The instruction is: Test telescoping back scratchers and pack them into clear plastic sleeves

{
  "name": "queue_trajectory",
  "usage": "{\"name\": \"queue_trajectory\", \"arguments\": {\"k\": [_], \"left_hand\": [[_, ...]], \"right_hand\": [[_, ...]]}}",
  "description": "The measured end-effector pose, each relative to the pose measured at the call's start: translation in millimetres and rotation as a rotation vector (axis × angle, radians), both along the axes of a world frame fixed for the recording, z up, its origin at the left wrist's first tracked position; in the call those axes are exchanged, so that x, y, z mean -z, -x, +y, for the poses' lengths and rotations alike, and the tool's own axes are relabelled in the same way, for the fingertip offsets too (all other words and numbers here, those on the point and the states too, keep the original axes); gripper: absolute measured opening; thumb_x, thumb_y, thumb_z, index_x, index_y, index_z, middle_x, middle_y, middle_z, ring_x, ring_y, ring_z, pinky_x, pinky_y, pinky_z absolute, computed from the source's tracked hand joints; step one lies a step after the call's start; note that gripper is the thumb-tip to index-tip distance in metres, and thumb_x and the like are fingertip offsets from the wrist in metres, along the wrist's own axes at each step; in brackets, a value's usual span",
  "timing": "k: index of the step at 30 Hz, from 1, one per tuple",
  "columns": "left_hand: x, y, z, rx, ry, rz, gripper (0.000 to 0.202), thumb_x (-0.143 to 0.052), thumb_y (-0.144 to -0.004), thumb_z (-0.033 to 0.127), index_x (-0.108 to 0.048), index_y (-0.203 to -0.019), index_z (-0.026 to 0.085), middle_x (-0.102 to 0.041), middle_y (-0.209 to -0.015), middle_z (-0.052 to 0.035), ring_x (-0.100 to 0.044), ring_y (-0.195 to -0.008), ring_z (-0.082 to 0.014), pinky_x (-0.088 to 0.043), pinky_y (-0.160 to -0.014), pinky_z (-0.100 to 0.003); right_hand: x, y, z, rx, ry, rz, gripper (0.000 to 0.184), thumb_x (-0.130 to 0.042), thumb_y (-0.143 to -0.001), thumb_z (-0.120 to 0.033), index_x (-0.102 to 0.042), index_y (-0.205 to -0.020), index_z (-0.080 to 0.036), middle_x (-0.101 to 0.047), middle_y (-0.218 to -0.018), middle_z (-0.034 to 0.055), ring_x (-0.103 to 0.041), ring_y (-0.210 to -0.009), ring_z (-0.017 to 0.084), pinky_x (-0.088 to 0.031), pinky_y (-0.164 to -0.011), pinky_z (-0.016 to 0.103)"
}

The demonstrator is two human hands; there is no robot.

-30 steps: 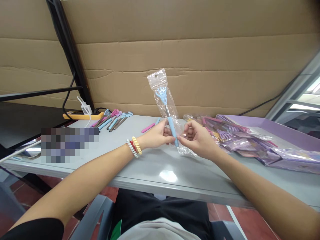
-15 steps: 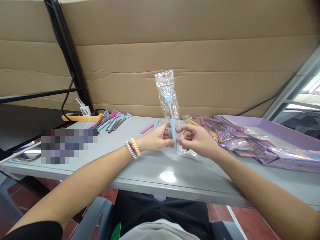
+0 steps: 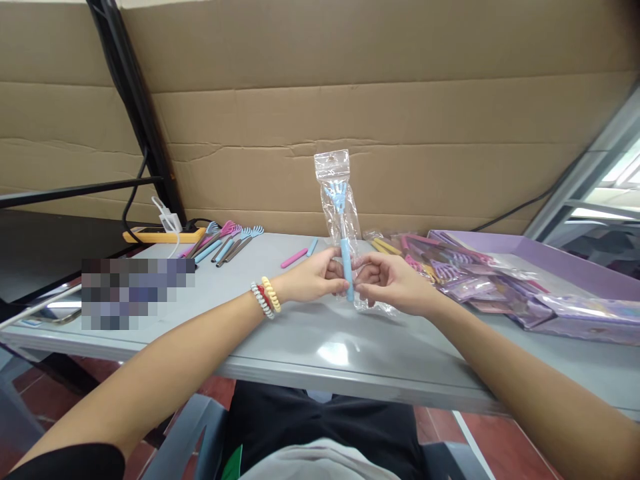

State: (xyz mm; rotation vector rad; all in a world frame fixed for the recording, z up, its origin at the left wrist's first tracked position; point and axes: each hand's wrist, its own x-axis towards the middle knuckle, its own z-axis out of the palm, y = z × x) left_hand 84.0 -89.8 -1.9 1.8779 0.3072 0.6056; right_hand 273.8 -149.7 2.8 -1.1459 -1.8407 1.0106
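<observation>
A light-blue back scratcher (image 3: 347,267) stands upright, claw end up, inside a clear plastic bag (image 3: 332,165) with a hang hole at its top. My left hand (image 3: 320,275) is closed around the bagged handle from the left, thumb across its lower part. On the other side, my right hand (image 3: 389,280) has curled fingers and thumb close to the handle's lower right, at the bag's loose plastic. Exactly how much of the plastic it grips is partly hidden. The bag's lower end lies crumpled under my right hand.
Several loose back scratchers (image 3: 233,243) lie at the back left by a yellow power strip (image 3: 165,235). A pink handle piece (image 3: 294,258) and a blue handle piece (image 3: 313,247) lie mid-table. Bagged back scratchers (image 3: 450,267) pile against a purple box (image 3: 595,263) at right. Cardboard (image 3: 380,113) stands behind.
The bag's top and the scratcher's claw have dropped slightly. My right hand's fingers have shifted a little at the plastic beside the handle. My left hand stays in place.
</observation>
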Motion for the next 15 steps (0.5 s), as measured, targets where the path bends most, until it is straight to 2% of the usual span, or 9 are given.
{"name": "queue_trajectory", "arguments": {"k": [5, 11, 15], "left_hand": [[-0.8, -0.9, -1.6, -0.012, -0.03, 0.005, 0.033, -0.061, -0.077, 0.022, -0.045, -0.104, 0.015, -0.06, -0.076, -0.0018, -0.058, -0.067, -0.0107, -0.047, -0.063, -0.026], [-3.2, -0.5, -1.4, -0.07, -0.043, 0.096, 0.029, -0.064, -0.075, 0.024, -0.049, -0.097, 0.014, -0.062, -0.074, -0.0025, -0.058, -0.062, -0.0105, -0.049, -0.06, -0.027], [-1.7, -0.3, -0.2, -0.061, -0.019, 0.092, 0.029, -0.064, -0.076, 0.028, -0.048, -0.095, 0.014, -0.062, -0.072, -0.0027, -0.059, -0.061, -0.0107, -0.049, -0.06, -0.027]], "right_hand": [[-2.0, 3.4, -0.3, 0.035, 0.054, -0.079, 0.045, -0.074, -0.066, -0.039, -0.052, -0.092, -0.01, -0.057, -0.065, 0.0033, -0.054, -0.052, 0.012, -0.044, -0.041, 0.017], [-5.0, 5.8, -2.4, 0.053, 0.041, -0.116, 0.039, -0.072, -0.066, -0.04, -0.054, -0.084, -0.01, -0.055, -0.06, 0.002, -0.052, -0.046, 0.01, -0.042, -0.039, 0.016], [-5.5, 5.6, -3.3, 0.047, 0.032, -0.135, 0.037, -0.071, -0.066, -0.038, -0.055, -0.084, -0.011, -0.054, -0.059, 0.0019, -0.052, -0.047, 0.011, -0.042, -0.038, 0.016]]}}
